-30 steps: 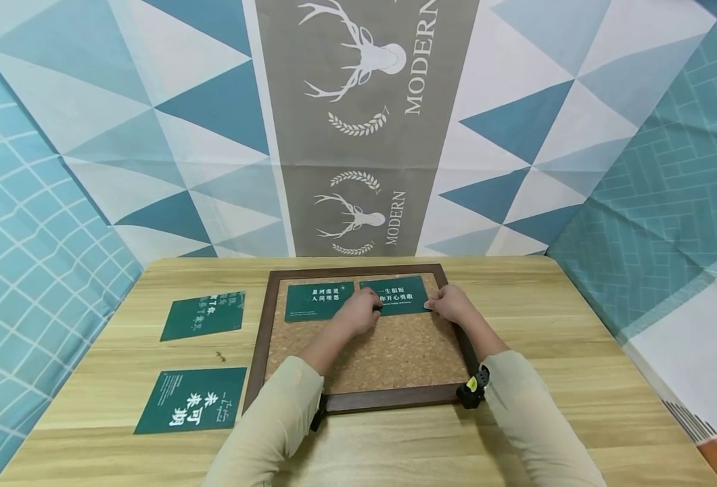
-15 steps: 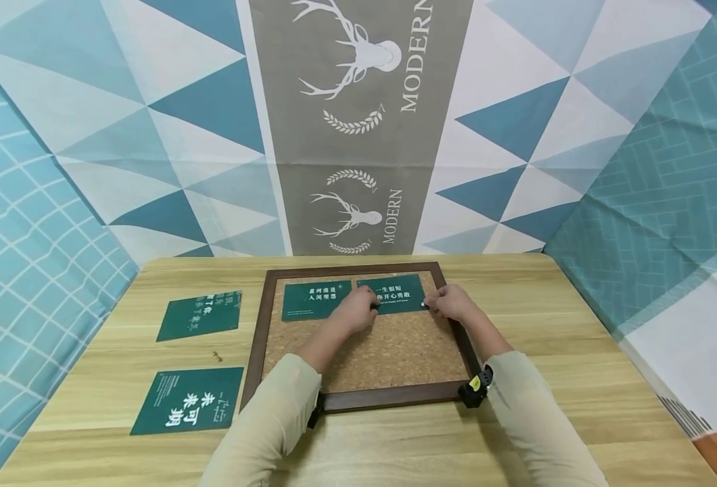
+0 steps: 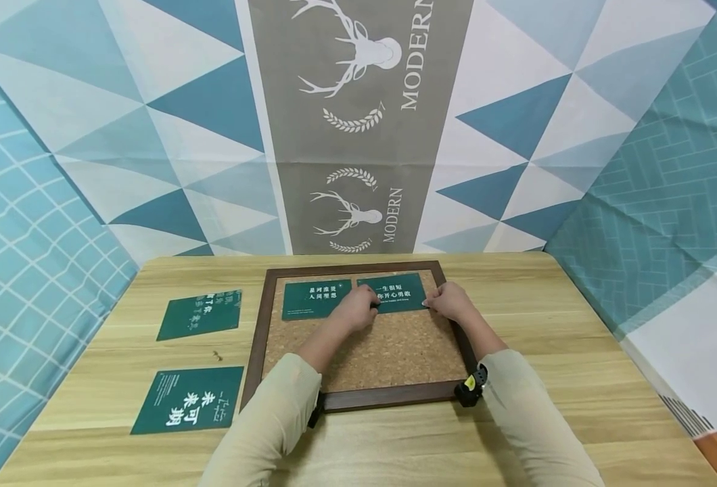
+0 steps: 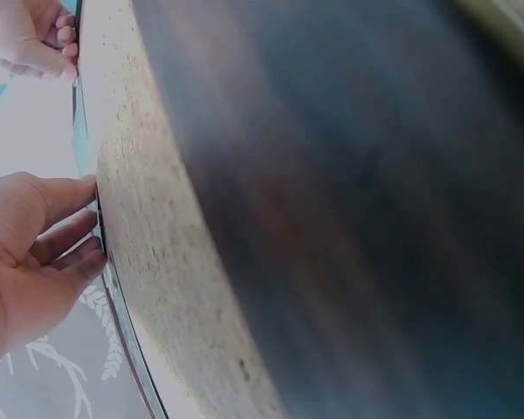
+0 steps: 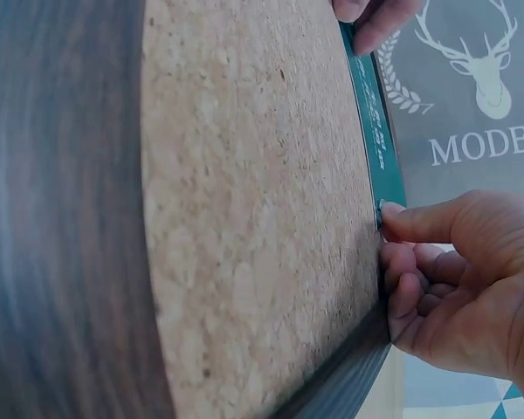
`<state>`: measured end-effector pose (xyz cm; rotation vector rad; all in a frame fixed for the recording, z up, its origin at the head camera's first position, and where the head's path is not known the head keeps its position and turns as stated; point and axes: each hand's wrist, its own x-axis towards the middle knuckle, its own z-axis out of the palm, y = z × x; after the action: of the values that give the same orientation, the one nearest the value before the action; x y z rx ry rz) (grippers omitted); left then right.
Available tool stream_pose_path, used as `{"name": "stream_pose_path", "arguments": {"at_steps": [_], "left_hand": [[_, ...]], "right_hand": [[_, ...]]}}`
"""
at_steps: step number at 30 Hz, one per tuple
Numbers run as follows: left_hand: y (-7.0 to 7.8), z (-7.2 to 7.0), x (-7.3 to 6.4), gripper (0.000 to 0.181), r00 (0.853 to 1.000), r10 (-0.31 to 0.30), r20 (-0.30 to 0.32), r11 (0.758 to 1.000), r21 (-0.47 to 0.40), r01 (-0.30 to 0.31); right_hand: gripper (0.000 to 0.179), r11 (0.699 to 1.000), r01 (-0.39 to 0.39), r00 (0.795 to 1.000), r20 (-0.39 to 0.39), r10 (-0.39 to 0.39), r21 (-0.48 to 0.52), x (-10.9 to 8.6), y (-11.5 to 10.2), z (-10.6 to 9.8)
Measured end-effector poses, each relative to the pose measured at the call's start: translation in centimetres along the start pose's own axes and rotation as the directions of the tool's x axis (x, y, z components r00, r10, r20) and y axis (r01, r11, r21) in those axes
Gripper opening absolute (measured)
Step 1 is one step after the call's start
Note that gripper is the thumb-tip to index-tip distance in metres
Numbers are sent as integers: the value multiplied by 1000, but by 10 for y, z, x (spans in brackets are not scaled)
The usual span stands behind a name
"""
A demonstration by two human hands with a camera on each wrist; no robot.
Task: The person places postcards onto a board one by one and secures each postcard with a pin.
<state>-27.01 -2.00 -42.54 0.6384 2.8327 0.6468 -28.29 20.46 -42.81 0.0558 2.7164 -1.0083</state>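
Note:
A cork board (image 3: 407,352) in a dark brown wooden frame lies on the table, with two green cards side by side near its far edge. My left hand (image 3: 356,310) rests its fingertips on the left part of the right-hand card (image 3: 402,284), which it partly covers. At that card's near right corner, the thumb and forefinger of my right hand (image 3: 450,302) pinch a tiny clear pushpin (image 5: 382,208), mostly hidden by the fingertips. White characters mark the left-hand card (image 3: 310,299). In the left wrist view, the fingertips of my left hand (image 4: 39,253) touch the card's surface.
Left of the board, two more green cards lie on the wooden table (image 3: 577,379): an upper card (image 3: 200,316) and a lower card (image 3: 188,400). Patterned cloth (image 3: 358,135) hangs behind the table. Black camera straps (image 3: 469,387) sit at the wrists.
The view shifts slightly. My right fingertips move a little at the card's corner, where a white glint showed half a second ago. My left hand stays in place, and so do the cards.

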Motion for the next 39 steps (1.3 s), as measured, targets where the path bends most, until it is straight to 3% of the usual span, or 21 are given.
{"name": "stream_pose_path", "arguments": {"at_steps": [9,16,22,30,34,39], "left_hand": [[1,0,-2,26,1000,-13,0,1000,-3,13],[1,0,-3,26,1000,-12,-1,1000,-12,12],[-1,-1,-1,26,1000,-5,-6,1000,-9,5],[-4,0,-1,26,1000,-9,2,1000,-11,9],[-4,1,-1,26,1000,7,-4,1000,-20,-7],[-4,1,-2,26,1000,11,-22,999,-47,-12]], "right_hand": [[38,996,-13,1000,0,13,87,-3,2,-1],[48,999,34,999,-31,-34,-4,-1,0,1],[48,999,37,997,-63,-37,-2,-2,-2,4],[43,991,127,980,-151,-131,-36,-8,3,12],[24,993,115,968,-221,-118,-23,-10,5,9],[23,995,96,944,-313,-101,-32,-10,7,3]]}}
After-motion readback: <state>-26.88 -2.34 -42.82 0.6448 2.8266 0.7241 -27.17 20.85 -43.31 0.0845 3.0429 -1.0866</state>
